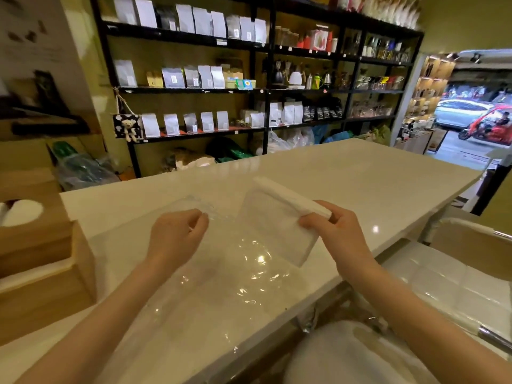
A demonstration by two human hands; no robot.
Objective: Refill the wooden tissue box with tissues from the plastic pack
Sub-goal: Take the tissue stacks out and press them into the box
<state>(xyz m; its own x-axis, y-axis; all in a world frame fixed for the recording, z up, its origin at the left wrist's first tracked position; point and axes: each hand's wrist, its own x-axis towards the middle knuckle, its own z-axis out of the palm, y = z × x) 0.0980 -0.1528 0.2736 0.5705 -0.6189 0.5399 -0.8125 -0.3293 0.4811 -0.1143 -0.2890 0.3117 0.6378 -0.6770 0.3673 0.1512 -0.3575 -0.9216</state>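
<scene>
While the clear plastic pack (221, 273) sags empty over the white counter (360, 173), the tissue stack (279, 217) is out of it and held above the counter's near edge.

The right hand (332, 231) pinches the stack at its upper right corner, thumb in front and fingers behind, so the sheets hang tilted; the left hand (177, 234) is closed on a fold of the plastic film just beside the stack. The wooden tissue box (41, 273) sits well apart at the far left, its body open at the top. The stack looks light, soft and loose, likely to fan or buckle from a corner hold, so supporting it along both long edges seems wiser. The film looks slippery and crinkly, best dropped aside.
</scene>
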